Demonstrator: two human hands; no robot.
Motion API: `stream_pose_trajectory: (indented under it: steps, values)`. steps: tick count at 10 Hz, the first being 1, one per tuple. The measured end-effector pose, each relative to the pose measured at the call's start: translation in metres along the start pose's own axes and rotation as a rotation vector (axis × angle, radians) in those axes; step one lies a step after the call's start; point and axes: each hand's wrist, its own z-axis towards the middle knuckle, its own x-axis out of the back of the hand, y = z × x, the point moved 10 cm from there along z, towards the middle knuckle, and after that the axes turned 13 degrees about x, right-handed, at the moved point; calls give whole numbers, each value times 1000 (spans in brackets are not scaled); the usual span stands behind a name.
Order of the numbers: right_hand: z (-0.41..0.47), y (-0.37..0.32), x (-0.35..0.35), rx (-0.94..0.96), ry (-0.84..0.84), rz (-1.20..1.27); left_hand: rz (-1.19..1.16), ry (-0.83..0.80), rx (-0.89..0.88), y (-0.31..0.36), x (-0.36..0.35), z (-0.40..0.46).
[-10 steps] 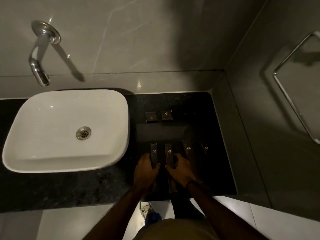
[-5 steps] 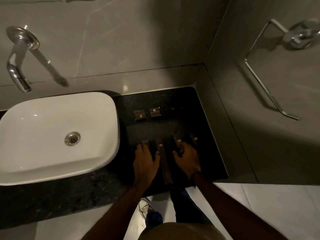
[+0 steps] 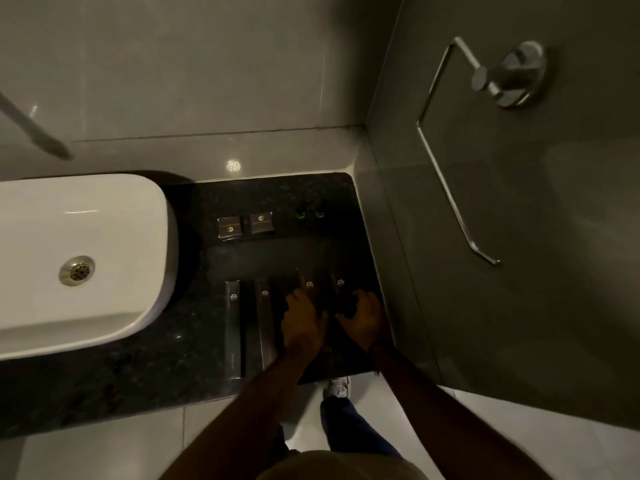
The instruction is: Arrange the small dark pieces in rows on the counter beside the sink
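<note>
On a dark tabletop (image 3: 194, 344) beside the sink (image 3: 104, 258), shifted rightward: left hand (image 3: 302, 323) and right hand (image 3: 363, 318) now grasping the right-hand dark pieces (image 3: 310, 289), left pair (image 3: 232, 334) released, front row nearly aligned.

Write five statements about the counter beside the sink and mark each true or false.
1. Two square boxes sit side by side in the back row. True.
2. Both hands rest on the two leftmost long boxes. False: the left hand and right hand are on the two rightmost ones.
3. The sink lies left of the pieces. True.
4. The towel ring holds a towel. False: it is bare.
5. The long boxes are stacked. False: they lie side by side.
</note>
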Motion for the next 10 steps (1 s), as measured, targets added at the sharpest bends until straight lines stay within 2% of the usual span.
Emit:
stream_pose_trajectory:
  steps: [1, 4, 9, 10]
  values:
    - [-1, -4, -3, 17, 55, 62, -32, -20, -16, -7, 1, -4]
    - [0, 3, -4, 38, 84, 137, -106, -13, 11, -9, 5, -24]
    - [-11, 1, -3, 34, 92, 155, -30, 44, -32, -7, 8, -24]
    - [-10, 2, 4, 35, 149, 175, -29, 90, -31, -8, 12, -21]
